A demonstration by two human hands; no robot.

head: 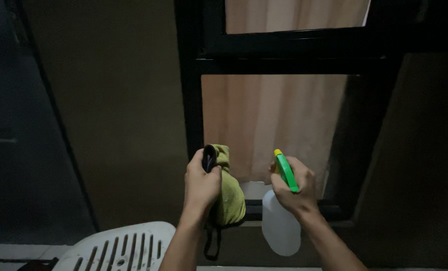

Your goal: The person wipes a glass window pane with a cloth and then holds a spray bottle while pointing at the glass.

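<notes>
From my remote seat I judge the work is at the spraying step. My right hand (293,188) is closed around the neck of a white spray bottle (280,226), its green trigger head (286,170) aimed at the lower window pane (269,120). My left hand (201,185) grips a bunched yellow-green cloth (230,193) (a dark strap hangs under it). The next move calls, I think, for keeping the nozzle pointed at the glass and the cloth out of the spray. A white slatted plastic chair (118,248) stands low on the left, and the black window frame (189,100) borders the pane.
</notes>
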